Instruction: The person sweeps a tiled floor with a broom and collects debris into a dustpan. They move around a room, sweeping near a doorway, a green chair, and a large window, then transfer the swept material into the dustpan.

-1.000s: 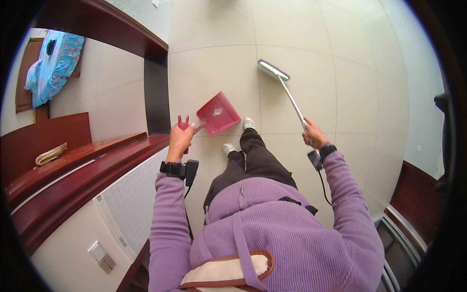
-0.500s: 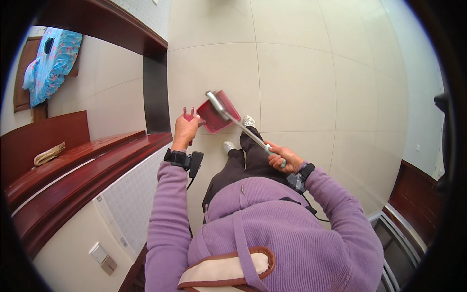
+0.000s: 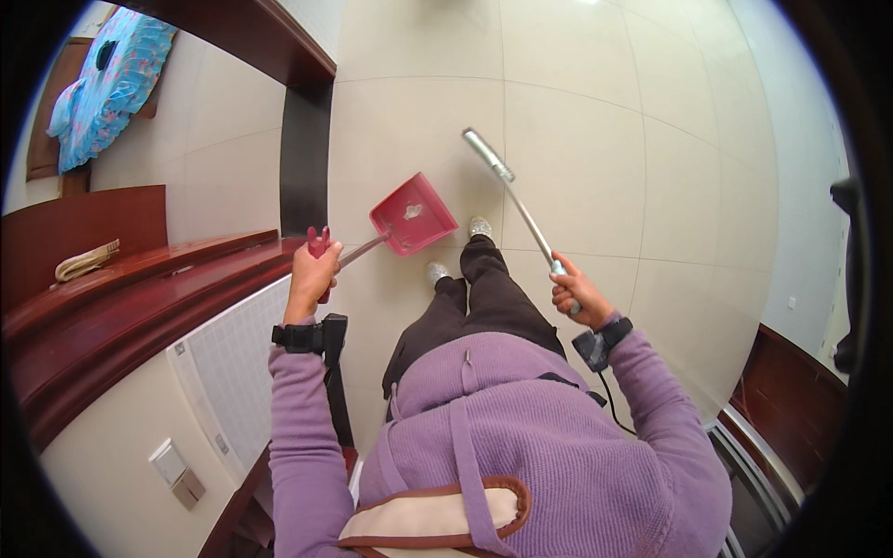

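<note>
My left hand (image 3: 313,273) is wrapped round the forked dark-red top of a long-handled dustpan (image 3: 426,231). Its pink-red pan rests on or just above the floor, ahead of my left shoe, and some pale debris (image 3: 412,212) lies inside. In my right hand (image 3: 580,292) is the pale grip of a broom (image 3: 488,156) with a thin metal shaft. The narrow grey-green head points forward, to the right of the pan and apart from it. I cannot tell whether its bristles touch the floor.
Cream tiles (image 3: 577,121) cover the floor ahead. To the left are a dark doorway edge (image 3: 305,167) and a red-brown wooden ledge (image 3: 200,270) with a beige folded bundle (image 3: 86,261) beyond it. Through the doorway shows a blue flowered bedspread (image 3: 126,70). My shoes (image 3: 479,227) stand near the pan.
The broom head has left the pan and swung to the right and forward. My left hand has moved back and left, its handle tilting with it; the debris in the pan now shows.
</note>
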A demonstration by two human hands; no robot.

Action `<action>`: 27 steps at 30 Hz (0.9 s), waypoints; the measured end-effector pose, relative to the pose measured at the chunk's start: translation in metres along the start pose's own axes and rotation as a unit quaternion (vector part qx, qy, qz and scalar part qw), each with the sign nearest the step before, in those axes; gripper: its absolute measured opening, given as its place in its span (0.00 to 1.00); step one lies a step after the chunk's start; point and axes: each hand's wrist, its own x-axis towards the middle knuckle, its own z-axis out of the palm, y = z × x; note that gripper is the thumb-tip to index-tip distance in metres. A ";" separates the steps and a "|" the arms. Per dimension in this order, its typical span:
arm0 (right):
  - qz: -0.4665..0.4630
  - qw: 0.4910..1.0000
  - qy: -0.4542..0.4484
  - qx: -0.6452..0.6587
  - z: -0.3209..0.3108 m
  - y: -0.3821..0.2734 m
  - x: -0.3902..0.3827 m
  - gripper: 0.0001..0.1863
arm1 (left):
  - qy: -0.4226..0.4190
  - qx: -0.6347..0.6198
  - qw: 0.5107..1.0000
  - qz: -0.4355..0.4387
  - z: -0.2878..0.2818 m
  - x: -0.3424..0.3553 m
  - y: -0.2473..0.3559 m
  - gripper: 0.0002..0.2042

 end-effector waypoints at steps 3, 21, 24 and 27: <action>-0.043 0.997 0.056 -0.027 0.002 -0.001 0.036 0.36 | 0.022 -0.030 0.999 -0.001 -0.008 -0.003 -0.019 0.12; 0.200 0.878 -0.201 0.386 0.042 0.136 0.047 0.26 | 0.023 0.001 1.000 0.010 -0.027 0.000 -0.080 0.09; 0.135 0.909 -0.170 0.355 0.028 0.138 0.021 0.29 | 0.009 -0.009 1.000 0.002 -0.048 -0.009 -0.083 0.11; 0.039 0.948 -0.140 0.281 0.007 0.137 -0.001 0.31 | -0.020 0.045 0.998 0.025 -0.065 -0.018 -0.083 0.08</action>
